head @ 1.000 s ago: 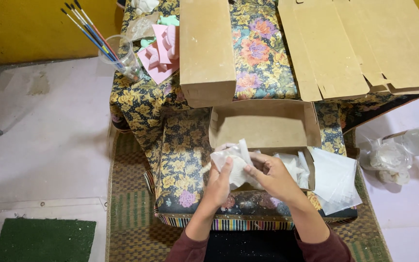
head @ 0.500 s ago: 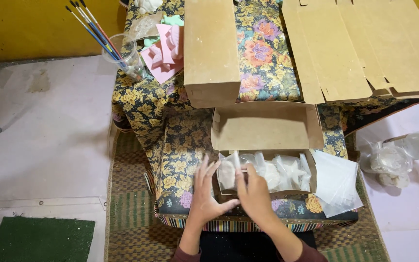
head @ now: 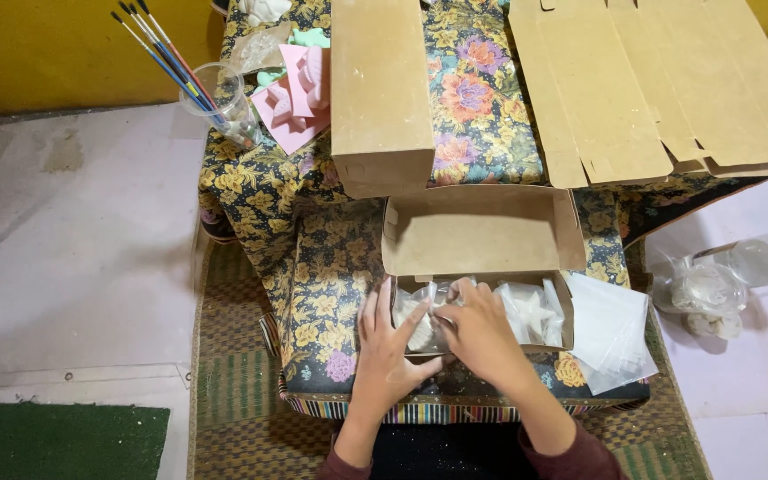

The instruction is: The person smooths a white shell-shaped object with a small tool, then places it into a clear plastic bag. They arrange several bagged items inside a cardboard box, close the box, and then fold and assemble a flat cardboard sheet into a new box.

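The shallow brown cardboard box (head: pixel 480 293) is seen on the floral-clothed worktop (head: pixel 322 284), its long axis running left to right, its lid flap raised at the far side. The left hand (head: pixel 388 347) is laid flat, fingers spread, against the box's left end. The right hand (head: pixel 482 333) is pressed, fingers loosely open, onto clear-bagged white plaster stars (head: pixel 531 311) inside; nothing is gripped.
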